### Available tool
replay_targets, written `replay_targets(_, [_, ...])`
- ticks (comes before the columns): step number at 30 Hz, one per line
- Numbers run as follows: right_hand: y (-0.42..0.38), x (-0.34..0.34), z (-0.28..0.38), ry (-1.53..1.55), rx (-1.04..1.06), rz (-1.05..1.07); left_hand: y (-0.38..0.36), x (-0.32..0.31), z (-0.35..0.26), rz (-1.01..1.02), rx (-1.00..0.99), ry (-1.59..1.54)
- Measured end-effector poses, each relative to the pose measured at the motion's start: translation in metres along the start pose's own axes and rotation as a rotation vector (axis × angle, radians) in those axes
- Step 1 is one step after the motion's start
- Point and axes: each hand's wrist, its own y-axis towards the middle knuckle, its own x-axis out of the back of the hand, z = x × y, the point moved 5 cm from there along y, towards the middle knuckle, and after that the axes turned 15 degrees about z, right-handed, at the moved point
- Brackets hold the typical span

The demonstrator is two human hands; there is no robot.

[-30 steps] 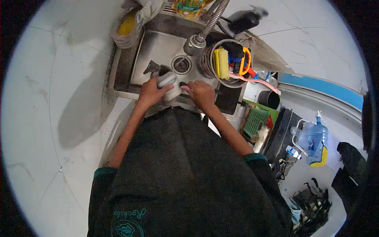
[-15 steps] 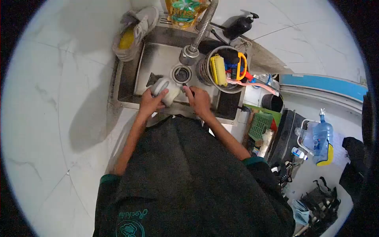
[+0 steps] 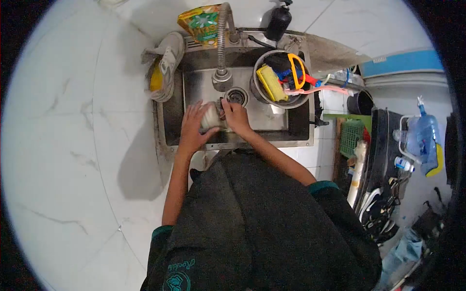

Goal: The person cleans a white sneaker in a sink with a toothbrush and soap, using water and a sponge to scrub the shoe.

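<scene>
Over the steel sink (image 3: 194, 77), my left hand (image 3: 193, 127) spreads its fingers round a pale, rounded shoe (image 3: 209, 116), which is smeared by motion. My right hand (image 3: 236, 118) is closed on a small dark brush (image 3: 222, 107) pressed to the shoe's right side; most of the brush is hidden by the fingers. Just beyond the right hand lies the drain (image 3: 237, 97). The flexible metal faucet (image 3: 222, 72) hangs above the basin, behind both hands.
A bucket (image 3: 257, 85) with a yellow brush (image 3: 272, 83) and other tools stands at the basin's right. Grey-white shoes (image 3: 167, 63) rest on the left rim. Behind stand a detergent pouch (image 3: 201, 26) and a black pump bottle (image 3: 278, 23). A water jug (image 3: 426, 138) is far right.
The view has shifted, so the sink sits further right. My left hand has turned over the shoe with fingers more spread, and my right hand has brought the brush against it.
</scene>
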Motion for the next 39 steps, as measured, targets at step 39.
replay_targets(39, [-0.044, -0.017, 0.041, -0.328, 0.03, 0.212, -0.003, -0.008, -0.012, 0.1, 0.069, 0.061])
